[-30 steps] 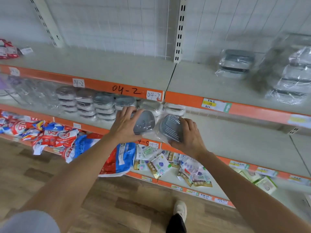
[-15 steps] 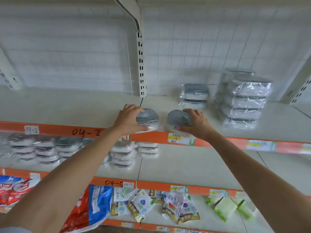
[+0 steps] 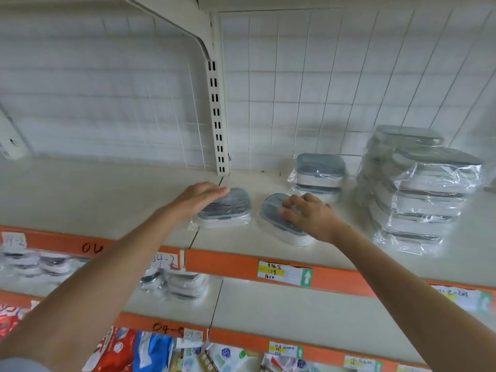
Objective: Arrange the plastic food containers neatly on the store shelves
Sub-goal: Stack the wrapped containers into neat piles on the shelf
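Head view: two wrapped containers sit on the upper shelf (image 3: 107, 189), near its front edge and a little apart. The left hand (image 3: 200, 196) lies over the lid of the left container (image 3: 226, 209), fingers fairly straight, a flat grip that presses rather than clasps. The right hand (image 3: 308, 213) rests on the right container (image 3: 281, 224), fingers spread and slightly bent on the lid; whether the thumb hooks the far side I cannot tell. Behind the right container stands a short stack (image 3: 319, 173), and further right a tall stack (image 3: 418, 191) in loose film.

Risks, as I judge them: the right container sits askew close to the edge, so a careless push could tip it off. The slippery film may let a lid slide under a flat palm. Shoving rightward could nudge the tall stack, which looks uneven.
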`<control>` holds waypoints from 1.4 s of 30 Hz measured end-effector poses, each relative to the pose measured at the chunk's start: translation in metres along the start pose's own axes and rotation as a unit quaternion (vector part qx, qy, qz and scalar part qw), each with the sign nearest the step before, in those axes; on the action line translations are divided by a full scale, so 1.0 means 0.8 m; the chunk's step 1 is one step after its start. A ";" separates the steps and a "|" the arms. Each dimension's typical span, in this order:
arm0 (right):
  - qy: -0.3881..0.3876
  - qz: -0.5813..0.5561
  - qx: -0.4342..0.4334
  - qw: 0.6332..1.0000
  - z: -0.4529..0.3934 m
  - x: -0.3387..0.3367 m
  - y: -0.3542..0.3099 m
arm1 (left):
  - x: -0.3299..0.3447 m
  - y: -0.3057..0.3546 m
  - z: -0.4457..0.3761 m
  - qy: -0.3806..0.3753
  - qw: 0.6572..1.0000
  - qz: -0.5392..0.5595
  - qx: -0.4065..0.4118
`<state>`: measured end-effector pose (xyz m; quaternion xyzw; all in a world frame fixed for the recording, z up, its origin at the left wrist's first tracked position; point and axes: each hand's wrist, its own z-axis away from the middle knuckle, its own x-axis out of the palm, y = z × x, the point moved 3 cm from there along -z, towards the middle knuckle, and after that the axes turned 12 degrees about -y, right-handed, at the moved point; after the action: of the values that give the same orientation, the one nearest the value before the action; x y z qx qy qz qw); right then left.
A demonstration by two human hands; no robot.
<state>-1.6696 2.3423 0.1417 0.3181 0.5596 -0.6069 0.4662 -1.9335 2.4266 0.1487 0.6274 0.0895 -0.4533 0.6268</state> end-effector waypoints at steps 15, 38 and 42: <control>0.080 0.082 -0.026 0.993 -0.011 -0.085 -0.022 | -0.009 0.019 -0.054 -0.079 0.955 -0.286 0.026; 0.035 0.131 0.094 0.986 -0.046 -0.233 0.031 | -0.011 0.219 -0.137 0.104 0.962 -0.084 0.239; 0.048 0.128 0.058 0.989 -0.036 -0.238 0.037 | 0.016 0.263 -0.164 0.054 0.957 -0.139 0.250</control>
<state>-1.5771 2.4119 0.2982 0.4422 0.4996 -0.5578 0.4936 -1.7230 2.4928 0.2624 0.7692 0.0933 -0.5093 0.3746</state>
